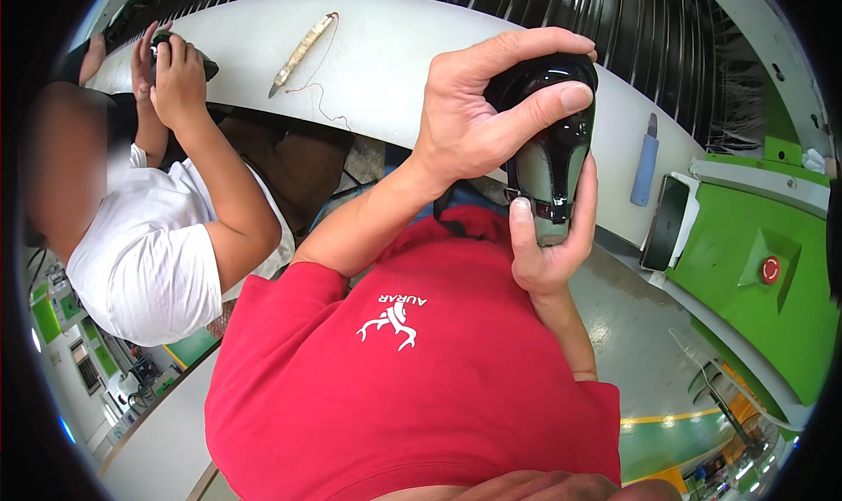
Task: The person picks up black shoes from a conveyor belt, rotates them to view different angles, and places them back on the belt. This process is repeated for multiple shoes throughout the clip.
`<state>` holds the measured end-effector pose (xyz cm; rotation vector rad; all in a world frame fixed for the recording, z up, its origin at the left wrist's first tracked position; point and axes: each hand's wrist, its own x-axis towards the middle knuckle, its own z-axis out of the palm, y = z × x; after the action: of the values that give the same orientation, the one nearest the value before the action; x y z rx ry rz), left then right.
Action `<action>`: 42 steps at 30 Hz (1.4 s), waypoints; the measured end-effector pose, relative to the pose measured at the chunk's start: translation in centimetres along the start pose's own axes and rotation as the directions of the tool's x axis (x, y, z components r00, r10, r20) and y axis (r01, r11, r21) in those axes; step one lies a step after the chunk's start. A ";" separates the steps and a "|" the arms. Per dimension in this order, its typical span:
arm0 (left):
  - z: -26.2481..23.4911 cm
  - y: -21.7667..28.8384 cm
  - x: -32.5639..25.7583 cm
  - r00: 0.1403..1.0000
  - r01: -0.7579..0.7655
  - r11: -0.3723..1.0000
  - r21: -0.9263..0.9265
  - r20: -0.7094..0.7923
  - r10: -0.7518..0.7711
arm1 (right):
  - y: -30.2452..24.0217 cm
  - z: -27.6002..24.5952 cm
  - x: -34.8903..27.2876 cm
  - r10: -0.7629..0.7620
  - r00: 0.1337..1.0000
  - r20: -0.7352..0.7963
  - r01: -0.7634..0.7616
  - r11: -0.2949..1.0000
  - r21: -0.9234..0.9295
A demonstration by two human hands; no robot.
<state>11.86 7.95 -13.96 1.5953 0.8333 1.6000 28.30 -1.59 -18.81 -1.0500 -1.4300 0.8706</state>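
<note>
A glossy black shoe [572, 134] with an open upper and a thin buckled strap sits on a grey-green shoe last [553, 230], held up above the near edge of the white worktop. My left hand [491, 106] wraps the rounded black end, thumb across the top and fingers along its far side. My right hand [554, 260] grips the narrow end near the strap, its thumb on the near-left side and its fingers up along the right side. Both hands are closed on the shoe; its underside is hidden.
On the white worktop [386, 40] lie a wrapped-handle knife [303, 55] with loose thread and a blue-handled knife [645, 163]. A phone [667, 220] stands beside a green machine [754, 229] with a red button. At left, a co-worker [158, 238] handles a dark shoe. Metal rollers run behind the worktop.
</note>
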 end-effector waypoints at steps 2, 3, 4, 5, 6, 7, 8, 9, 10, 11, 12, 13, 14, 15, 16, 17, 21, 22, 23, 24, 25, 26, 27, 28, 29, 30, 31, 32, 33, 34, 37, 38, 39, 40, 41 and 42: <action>0.1 0.0 0.3 1.000 0.007 1.000 -0.004 0.016 -0.007 | 0.0 -0.4 0.0 0.027 1.000 0.014 -0.027 1.000 0.011; 0.3 0.0 0.6 1.000 0.003 1.000 -0.005 0.019 -0.003 | 0.0 -0.8 -0.1 0.052 0.998 0.031 -0.053 0.998 0.026; 0.5 0.1 0.9 1.000 -0.005 1.000 -0.008 0.011 0.005 | -0.2 -1.0 0.2 0.078 0.997 0.023 -0.080 0.994 0.071; 0.6 0.3 1.1 1.000 -0.012 1.000 -0.010 0.002 0.012 | -0.4 -1.1 0.5 0.105 0.994 0.015 -0.106 0.987 0.117; 0.8 0.5 1.5 1.000 -0.023 1.000 -0.018 -0.004 0.023 | -1.0 -0.8 1.0 0.134 0.991 -0.020 -0.127 0.973 0.191; 0.7 1.2 1.4 0.997 0.069 0.996 -0.064 0.022 -0.068 | -1.4 -0.9 1.6 0.164 0.985 -0.050 -0.145 0.953 0.265; 0.8 1.6 1.0 0.990 0.141 0.979 -0.144 0.014 -0.141 | -1.0 -1.6 2.1 0.140 0.988 -0.060 -0.114 0.943 0.312; 0.8 1.5 0.6 0.991 0.132 0.981 -0.140 -0.004 -0.134 | -0.8 -2.1 2.5 0.164 0.981 -0.102 -0.117 0.924 0.365; 0.8 1.2 0.0 0.991 0.127 0.983 -0.133 -0.020 -0.130 | -0.4 -2.6 2.8 0.194 0.971 -0.140 -0.118 0.899 0.422; 0.8 1.0 -0.5 0.992 0.120 0.986 -0.113 -0.012 -0.122 | -0.2 -3.1 3.4 0.178 0.974 -0.143 -0.097 0.890 0.445; 0.9 0.9 -1.0 0.995 0.095 0.990 -0.100 -0.007 -0.097 | 0.0 -3.7 3.9 0.168 0.976 -0.142 -0.084 0.881 0.466; 1.2 0.9 -1.0 0.997 0.063 0.996 -0.060 -0.040 -0.066 | -0.3 -3.7 4.2 0.178 0.972 -0.153 -0.083 0.871 0.484; 1.4 1.0 -0.9 0.997 0.033 0.999 -0.018 -0.073 -0.034 | -0.5 -3.8 4.5 0.188 0.969 -0.162 -0.083 0.861 0.502; 1.6 1.0 -0.9 0.996 0.033 0.999 -0.013 -0.079 -0.034 | -0.3 -4.0 4.5 0.199 0.969 -0.145 -0.095 0.844 0.528; 1.7 1.1 -0.8 0.996 0.034 0.999 -0.008 -0.085 -0.034 | 0.3 -4.4 4.4 0.210 0.969 -0.127 -0.106 0.826 0.553; 1.8 1.2 -0.6 0.995 0.034 0.999 -0.003 -0.091 -0.034 | 0.5 -4.7 4.4 0.220 0.969 -0.109 -0.118 0.807 0.578; 2.1 1.3 -1.1 0.992 0.018 0.999 0.041 -0.124 -0.013 | 0.7 -4.4 4.6 0.225 0.966 -0.124 -0.109 0.795 0.596; 2.2 1.3 -1.3 0.991 0.014 0.999 0.051 -0.135 -0.007 | 0.8 -4.3 4.5 0.219 0.969 -0.113 -0.113 0.800 0.589; 2.3 1.3 -1.4 0.989 0.010 0.998 0.061 -0.145 -0.001 | 0.8 -4.4 4.4 0.213 0.972 -0.103 -0.115 0.806 0.581; 2.3 1.4 -1.6 0.988 0.030 0.998 0.063 -0.152 -0.020 | 0.8 -4.5 4.3 0.207 0.974 -0.093 -0.118 0.811 0.573; 2.4 1.5 -1.8 0.987 0.049 0.997 0.064 -0.159 -0.038 | 0.9 -4.6 4.2 0.212 0.973 -0.095 -0.125 0.822 0.555; 2.4 1.5 -1.9 0.985 0.068 0.996 0.066 -0.165 -0.056 | 0.9 -4.7 4.1 0.217 0.971 -0.098 -0.132 0.833 0.538; 2.5 1.3 -2.0 0.982 0.067 0.997 0.049 -0.182 -0.057 | 0.9 -4.7 4.0 0.221 0.970 -0.099 -0.139 0.843 0.520; 2.7 1.0 -2.2 0.978 0.065 0.997 0.031 -0.199 -0.058 | 0.9 -4.6 4.0 0.187 0.976 -0.115 -0.116 0.884 0.454; 2.8 0.8 -2.3 0.975 0.063 0.998 0.014 -0.216 -0.059 | 0.9 -4.5 4.1 0.151 0.980 -0.128 -0.092 0.919 0.384; 2.7 0.6 -2.3 0.975 0.083 0.996 -0.011 -0.208 -0.084 | 0.7 -4.3 4.2 0.114 0.983 -0.143 -0.064 0.947 0.314; 2.6 0.5 -2.4 0.974 0.103 0.994 -0.035 -0.200 -0.108 | 0.1 -4.0 4.2 0.095 0.986 -0.133 -0.055 0.958 0.280; 2.4 0.3 -2.4 0.973 0.123 0.991 -0.060 -0.191 -0.132 | -0.9 -3.7 4.3 0.077 0.990 -0.122 -0.045 0.968 0.246; 2.0 -0.1 -2.6 0.974 0.160 0.984 -0.081 -0.152 -0.171 | -1.6 -3.5 4.3 0.061 0.991 -0.117 -0.035 0.976 0.213; 1.4 -0.7 -2.8 0.972 0.197 0.975 -0.100 -0.113 -0.208 | -1.4 -3.4 4.2 0.023 0.993 -0.118 -0.007 0.990 0.138; 0.6 -1.5 -3.3 0.968 0.229 0.941 -0.249 -0.042 -0.246 | -0.4 -3.6 3.9 -0.115 0.991 -0.068 0.109 0.990 -0.089; 0.4 -1.6 -3.3 0.968 0.227 0.922 -0.313 -0.028 -0.248 | -0.6 -3.6 3.9 -0.127 0.991 -0.044 0.119 0.981 -0.156; 0.4 -2.0 -3.4 0.980 0.156 0.939 -0.307 -0.069 -0.185 | -1.1 -3.3 4.1 -0.249 0.968 -0.001 0.239 0.930 -0.279; 0.5 -1.4 -3.4 0.979 0.082 0.931 -0.357 -0.146 -0.142 | -1.5 -2.8 4.2 -0.356 0.933 0.057 0.349 0.851 -0.393; 1.1 -0.8 -2.8 0.971 0.007 0.932 -0.361 -0.220 -0.093 | -1.5 -2.1 4.0 -0.386 0.920 0.069 0.380 0.834 -0.400; 1.6 -0.3 -2.4 0.955 -0.068 0.929 -0.364 -0.294 -0.046 | -1.3 -1.5 3.7 -0.381 0.920 0.090 0.384 0.829 -0.407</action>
<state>13.37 6.02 -15.44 1.1101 0.6211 1.9057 29.58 1.35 -16.14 -1.0140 -1.8024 0.2747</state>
